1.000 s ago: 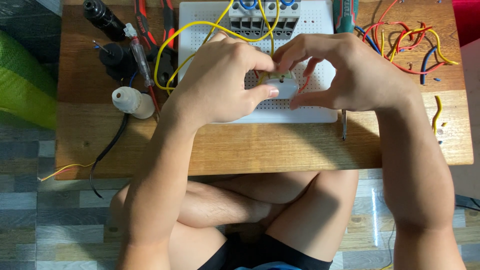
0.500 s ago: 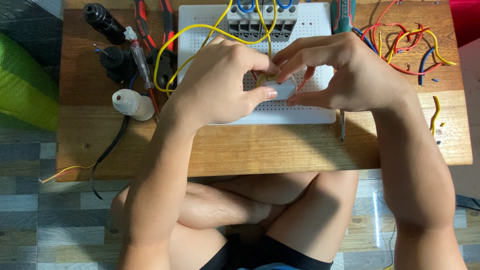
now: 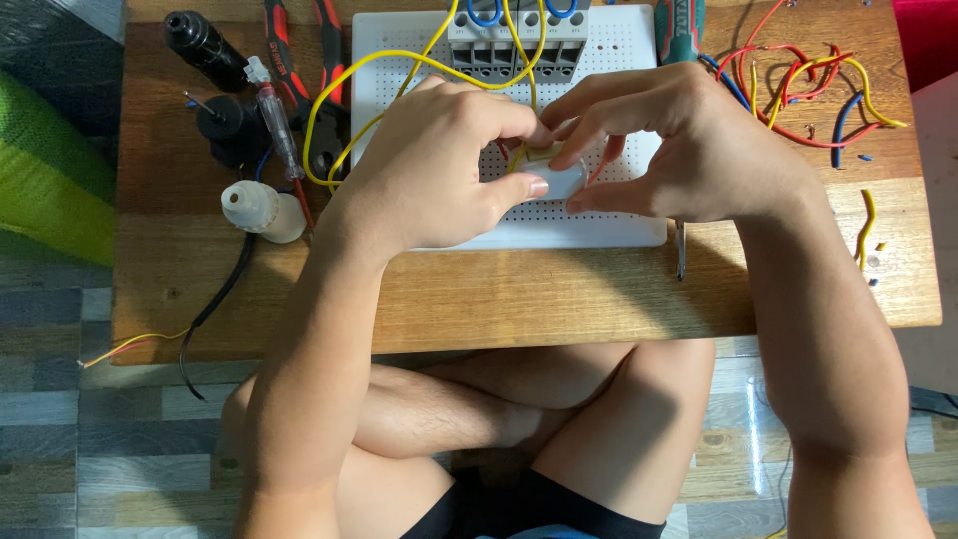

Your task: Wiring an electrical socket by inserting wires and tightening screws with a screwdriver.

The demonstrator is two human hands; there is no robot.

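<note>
My left hand and my right hand meet over a white perforated board on a low wooden table. Together they pinch a small pale round part in the middle of the board, the fingertips of both hands touching it. A yellow wire loops from under my left hand up to the grey terminal blocks at the board's far edge. Most of the pale part is hidden by my fingers.
Left of the board lie a clear-handled tester screwdriver, red-handled pliers, black round parts and a white lamp holder with a black cable. Loose coloured wires lie at the right. A green object sits on the floor at the left.
Both hands have stayed in place over the board; only the fingertips have shifted slightly around the pale part.
</note>
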